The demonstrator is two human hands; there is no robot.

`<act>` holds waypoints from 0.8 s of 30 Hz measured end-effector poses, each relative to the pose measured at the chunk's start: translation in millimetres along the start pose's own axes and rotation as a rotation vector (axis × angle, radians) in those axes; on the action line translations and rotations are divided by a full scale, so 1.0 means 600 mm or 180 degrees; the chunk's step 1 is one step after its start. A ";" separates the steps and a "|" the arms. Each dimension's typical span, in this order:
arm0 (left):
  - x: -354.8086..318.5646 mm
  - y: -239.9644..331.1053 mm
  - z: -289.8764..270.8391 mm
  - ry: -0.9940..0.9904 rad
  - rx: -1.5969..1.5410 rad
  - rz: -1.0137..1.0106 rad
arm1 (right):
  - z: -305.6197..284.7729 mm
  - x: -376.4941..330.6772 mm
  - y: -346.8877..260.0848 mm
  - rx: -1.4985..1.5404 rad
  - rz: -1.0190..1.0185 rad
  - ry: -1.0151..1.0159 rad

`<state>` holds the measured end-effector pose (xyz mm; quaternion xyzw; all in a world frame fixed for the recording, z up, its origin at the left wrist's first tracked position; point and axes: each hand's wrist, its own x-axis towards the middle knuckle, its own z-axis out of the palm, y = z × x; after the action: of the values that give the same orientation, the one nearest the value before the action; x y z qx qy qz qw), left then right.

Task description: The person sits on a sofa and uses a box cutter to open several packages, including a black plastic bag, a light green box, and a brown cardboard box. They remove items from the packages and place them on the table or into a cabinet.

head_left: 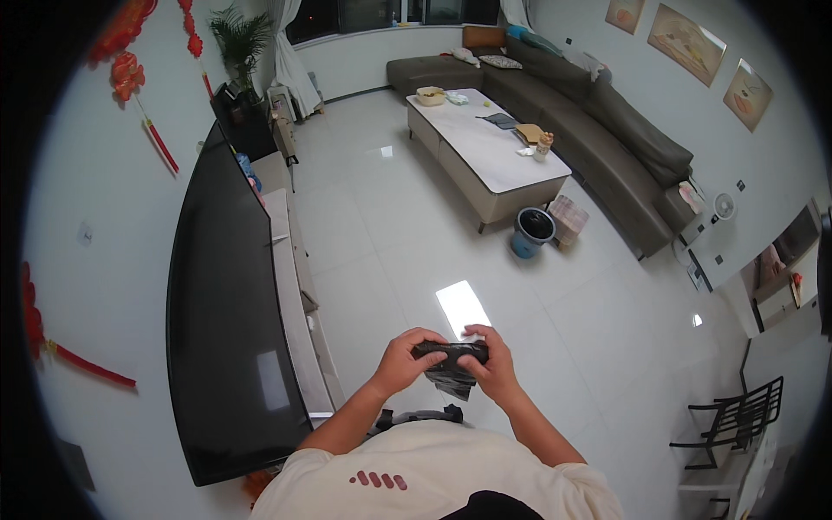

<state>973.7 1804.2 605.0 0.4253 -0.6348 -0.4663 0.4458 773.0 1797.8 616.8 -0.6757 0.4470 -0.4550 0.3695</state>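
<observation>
Both my hands hold a roll of black plastic bags [449, 354] level in front of my body. My left hand [411, 355] is closed around its left end, the thumb lying along the near side. Around the right end, my right hand [490, 360] is closed too, with its thumb pressed on the roll. A loose, crinkled flap of thin black plastic hangs down from the roll between my hands. Beyond them, a blue bin [525, 244] with a dark inside stands on the floor by the coffee table [485, 165].
A large black television [225, 321] on a low cabinet [295, 269] stands close on my left. A brown corner sofa [589, 130] runs behind the coffee table, with a plaid-covered stool [568, 217] beside the bin. At right are a white fan [724, 206] and a black metal chair [745, 416].
</observation>
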 end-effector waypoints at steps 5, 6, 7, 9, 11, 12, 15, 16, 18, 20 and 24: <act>-0.006 -0.003 0.004 0.0242 -0.1050 -0.0795 | -0.004 0.001 -0.005 -0.0190 -0.0479 -0.0064; -0.007 0.006 0.007 0.0290 -0.1040 -0.0768 | -0.007 -0.002 -0.004 -0.0267 -0.0269 -0.0119; -0.006 0.007 0.010 0.0286 -0.0769 -0.0457 | -0.007 -0.003 -0.008 -0.0253 -0.0004 -0.0026; -0.003 0.009 0.017 0.0255 -0.0235 0.0174 | -0.008 -0.008 0.004 0.0004 0.0315 -0.0067; -0.002 -0.005 0.016 0.0232 -0.0362 -0.0264 | -0.008 -0.011 0.003 0.0171 0.0239 0.0007; -0.002 -0.009 0.015 0.0216 -0.0422 -0.0489 | -0.006 -0.008 -0.007 0.0202 0.0004 0.0098; -0.004 -0.024 0.009 0.0060 -0.0925 -0.1073 | -0.010 -0.005 0.002 -0.0014 -0.0523 -0.0029; -0.004 -0.036 0.007 -0.0059 -0.1035 -0.1188 | -0.014 -0.005 0.007 -0.0137 -0.0665 -0.0142; -0.004 -0.023 0.019 0.0103 -0.1141 -0.0781 | -0.015 -0.006 0.001 -0.0066 -0.0295 -0.0089; -0.005 0.011 0.046 0.0416 -0.1241 -0.0252 | -0.015 -0.008 0.001 -0.0214 -0.0083 0.0130; 0.003 0.002 0.040 0.0026 0.0694 0.0200 | -0.008 -0.011 0.013 -0.0116 -0.0383 0.0455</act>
<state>950.2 1807.5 602.4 0.4531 -0.6929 -0.3785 0.4139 765.1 1801.0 609.6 -0.6738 0.4391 -0.5152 0.2963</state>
